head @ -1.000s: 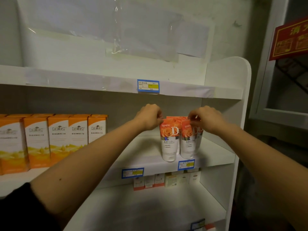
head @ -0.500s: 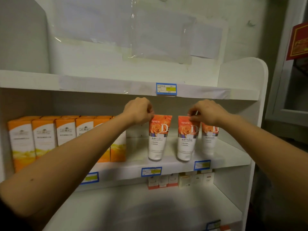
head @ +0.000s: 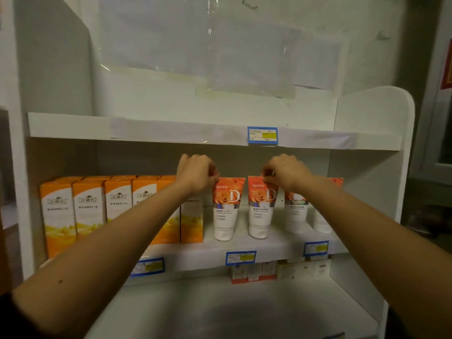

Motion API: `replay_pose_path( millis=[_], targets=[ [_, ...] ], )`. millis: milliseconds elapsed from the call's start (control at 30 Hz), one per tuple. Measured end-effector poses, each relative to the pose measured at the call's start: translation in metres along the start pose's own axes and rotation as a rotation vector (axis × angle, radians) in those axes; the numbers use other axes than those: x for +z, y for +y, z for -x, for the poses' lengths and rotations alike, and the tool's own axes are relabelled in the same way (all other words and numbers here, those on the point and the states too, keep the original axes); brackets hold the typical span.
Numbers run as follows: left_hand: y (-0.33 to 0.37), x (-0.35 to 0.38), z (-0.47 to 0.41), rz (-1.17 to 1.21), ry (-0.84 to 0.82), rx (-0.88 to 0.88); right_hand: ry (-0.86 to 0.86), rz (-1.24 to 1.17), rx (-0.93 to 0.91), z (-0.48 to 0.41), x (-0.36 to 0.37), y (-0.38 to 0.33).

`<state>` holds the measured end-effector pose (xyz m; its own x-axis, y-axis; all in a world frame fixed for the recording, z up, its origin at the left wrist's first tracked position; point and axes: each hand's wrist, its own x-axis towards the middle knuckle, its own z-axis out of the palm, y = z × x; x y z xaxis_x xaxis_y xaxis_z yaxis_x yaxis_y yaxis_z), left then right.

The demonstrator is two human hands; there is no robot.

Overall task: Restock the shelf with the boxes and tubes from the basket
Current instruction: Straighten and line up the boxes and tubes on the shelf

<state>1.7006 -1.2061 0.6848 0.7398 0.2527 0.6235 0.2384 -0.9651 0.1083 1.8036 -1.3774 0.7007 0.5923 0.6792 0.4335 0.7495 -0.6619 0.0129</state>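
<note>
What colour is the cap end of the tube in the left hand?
White, below an orange rose print on the tube; head view.

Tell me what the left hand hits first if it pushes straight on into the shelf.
Probably the shelf's back wall. The left hand pinches the top of a tube, nothing shows behind it, though depth is unclear.

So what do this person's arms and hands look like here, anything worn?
Both forearms are bare, with no gloves, rings, watch or bracelets visible on the left hand or right hand. A dark sleeve edge shows at the left upper arm, and a small dark mark sits on the left forearm.
</note>
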Motion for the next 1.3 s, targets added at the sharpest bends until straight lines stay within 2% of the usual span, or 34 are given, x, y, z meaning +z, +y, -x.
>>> replay_pose_path(
  millis=[167,333,567,700,900,1100,1300],
  targets=[
    [-0.003,0.009,-0.002,0.036,0.022,-0.017,-0.007,-0.033,0.011,-0.011,0.01,0.002],
    [-0.005,0.009,-0.005,0.052,-0.024,-0.032,-0.017,-0.066,0.011,-0.018,0.019,0.0],
    [0.001,0.001,-0.008,-0.143,-0.13,0.029,-0.041,-0.076,-0.025,-0.017,0.021,0.0],
    [0.01,-0.002,-0.009,-0.246,-0.128,0.057,0.0,-0.065,-0.036,-0.012,0.014,0.01],
    [0.044,0.003,-0.015,-0.164,-0.024,0.144,0.119,-0.039,0.068,0.003,-0.008,0.068],
    [0.096,0.027,-0.026,-0.136,-0.019,0.286,0.075,0.027,0.229,0.023,-0.006,0.122],
    [0.129,0.054,-0.043,-0.113,-0.045,0.28,0.017,0.062,0.308,0.021,0.004,0.15]
  ],
)
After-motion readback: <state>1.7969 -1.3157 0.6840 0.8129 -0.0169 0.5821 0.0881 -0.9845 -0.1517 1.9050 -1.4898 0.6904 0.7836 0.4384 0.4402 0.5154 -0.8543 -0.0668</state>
